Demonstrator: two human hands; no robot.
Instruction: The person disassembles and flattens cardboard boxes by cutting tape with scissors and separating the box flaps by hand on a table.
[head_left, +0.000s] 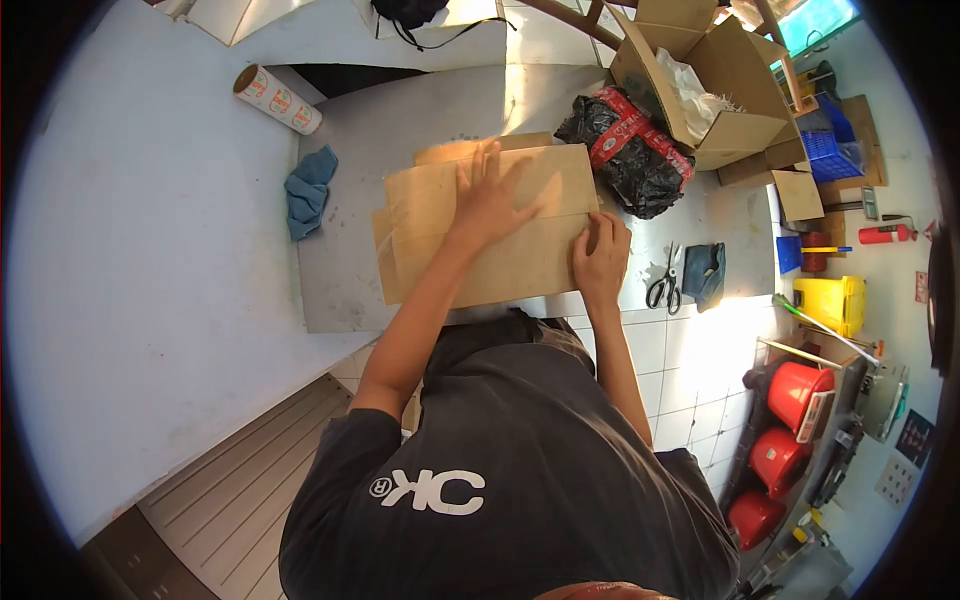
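A flattened piece of brown cardboard point(430, 230) lies on the grey metal tabletop point(350, 110), with other cardboard edges showing beneath it. My left hand point(487, 205) rests on its upper middle with the fingers spread. At the right edge of the cardboard is my right hand point(603, 250), its fingers bent over the border; whether they pinch it is hard to see. Just beyond that hand sits a black plastic-wrapped bundle point(645, 180) with red tape. Black-handled scissors point(668, 283) lie right of my right hand, beside a dark blue cloth point(706, 275).
An open cardboard box point(735, 130) holding white wrapping stands at the back right. Toward the left are a printed roll point(278, 100) and a crumpled blue cloth point(311, 192). Red buckets point(800, 390) line the right side, below a yellow container point(832, 305).
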